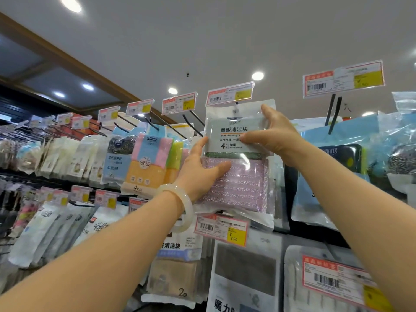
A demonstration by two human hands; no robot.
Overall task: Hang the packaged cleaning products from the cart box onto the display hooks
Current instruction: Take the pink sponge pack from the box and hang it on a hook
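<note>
A clear pack of cleaning pads (242,183), with a grey-green label on top and lilac pads below, is raised against the top row of the display. My left hand (201,170) grips its lower left side, thumb across the lilac pad. My right hand (273,134) holds its upper right corner, fingers on the label. The pack's hang hole (235,111) sits right under a price tag (229,93) at the tip of a black display hook (236,103). Whether the hook passes through the hole I cannot tell. The cart box is out of view.
Black hooks (193,126) with price tags run along the top row to the left, some bare. Two bare hooks (333,113) stick out on the right under another tag. Packaged sponges and cloths (146,163) hang all around, with more rows below.
</note>
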